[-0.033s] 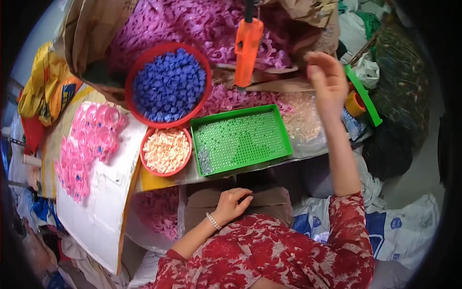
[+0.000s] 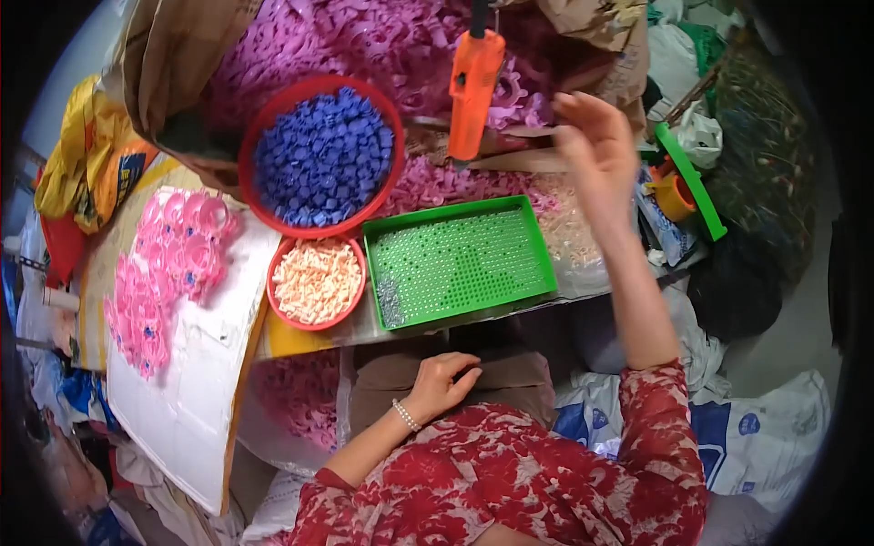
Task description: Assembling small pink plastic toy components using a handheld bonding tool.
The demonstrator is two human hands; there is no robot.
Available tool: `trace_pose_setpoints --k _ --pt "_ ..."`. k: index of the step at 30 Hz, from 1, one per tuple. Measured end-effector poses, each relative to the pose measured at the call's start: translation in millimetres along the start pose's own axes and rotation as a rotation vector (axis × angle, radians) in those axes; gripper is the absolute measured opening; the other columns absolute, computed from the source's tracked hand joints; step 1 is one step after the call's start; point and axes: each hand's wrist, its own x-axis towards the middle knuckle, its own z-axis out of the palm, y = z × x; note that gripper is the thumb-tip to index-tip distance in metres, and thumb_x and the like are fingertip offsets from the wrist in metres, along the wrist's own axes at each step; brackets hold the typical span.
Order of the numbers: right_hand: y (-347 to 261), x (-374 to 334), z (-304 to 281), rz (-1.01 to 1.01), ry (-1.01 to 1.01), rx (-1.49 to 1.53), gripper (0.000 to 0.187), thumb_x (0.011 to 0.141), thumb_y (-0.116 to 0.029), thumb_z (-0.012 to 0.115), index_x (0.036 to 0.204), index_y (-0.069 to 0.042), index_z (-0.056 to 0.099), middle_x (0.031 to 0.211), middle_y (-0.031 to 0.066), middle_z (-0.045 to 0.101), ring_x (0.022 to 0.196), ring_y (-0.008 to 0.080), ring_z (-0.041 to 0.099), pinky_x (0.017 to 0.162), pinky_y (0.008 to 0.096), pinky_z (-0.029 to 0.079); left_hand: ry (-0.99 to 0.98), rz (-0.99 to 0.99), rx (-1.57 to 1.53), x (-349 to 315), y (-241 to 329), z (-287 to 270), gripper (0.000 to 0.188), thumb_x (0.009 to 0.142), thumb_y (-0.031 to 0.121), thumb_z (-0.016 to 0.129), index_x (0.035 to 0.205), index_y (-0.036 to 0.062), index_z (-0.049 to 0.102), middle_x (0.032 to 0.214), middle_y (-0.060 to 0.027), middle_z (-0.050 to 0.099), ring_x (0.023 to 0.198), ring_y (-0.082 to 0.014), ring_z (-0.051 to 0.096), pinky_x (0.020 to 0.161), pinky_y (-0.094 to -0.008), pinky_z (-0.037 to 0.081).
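I logged: right hand (image 2: 601,162), upper right, thumb and fingers parted, nothing visibly held; orange glue gun (image 2: 475,96), upper centre; left hand (image 2: 442,387), lower centre, slack, hold untellable. I judged this a reach, next needing a pinch.

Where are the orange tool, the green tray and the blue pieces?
Orange tool (image 2: 473,98), head view: middle of its body.
Green tray (image 2: 537,247), head view: its right-hand wall.
Blue pieces (image 2: 323,156), head view: middle of the heap.
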Motion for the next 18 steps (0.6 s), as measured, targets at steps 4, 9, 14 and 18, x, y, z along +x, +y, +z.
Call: trace_pose_setpoints --k 4,9,14,18 --pt "17 13 68 0.02 -0.065 -0.196 0.071 0.069 -0.019 0.078 0.124 -0.002 0.037 0.116 0.0129 0.051 0.105 0.019 0.051 0.082 0.0309 0.045 0.028 -0.028 -0.054 4 0 0 0.016 0.078 0.013 0.063 0.088 0.0004 0.064 0.08 -0.0141 0.064 0.069 -0.0277 0.062 0.056 -0.0324 0.048" --pt "52 26 94 0.067 -0.033 -0.078 0.03 0.074 -0.014 0.074 0.092 -0.005 0.051 0.079 -0.0012 0.056 0.069 0.0074 0.052 0.065 0.0237 0.045 0.066 -0.008 -0.084 -5 4 -11 0.014 0.077 0.011 0.063 0.086 0.0001 0.062 0.077 -0.014 0.062 0.07 -0.0308 0.06 0.061 -0.0366 0.048" --pt "48 8 99 0.173 -0.061 0.095 0.02 0.08 -0.009 0.066 0.095 -0.001 0.057 0.085 0.0042 0.062 0.073 0.0113 0.058 0.066 0.0242 0.046 0.177 0.005 -0.045 -11 14 -33 0.013 0.077 0.01 0.062 0.086 0.0006 0.062 0.078 -0.0137 0.063 0.071 -0.0305 0.061 0.062 -0.0373 0.049" --pt "29 -10 88 0.367 -0.123 0.356 0.031 0.083 -0.005 0.054 0.112 0.005 0.049 0.1 0.0169 0.061 0.084 0.0224 0.062 0.078 0.0329 0.049 0.227 0.097 0.011 -12 33 -62 0.014 0.075 0.006 0.065 0.087 -0.0005 0.062 0.08 -0.013 0.064 0.071 -0.0278 0.062 0.062 -0.0338 0.049"
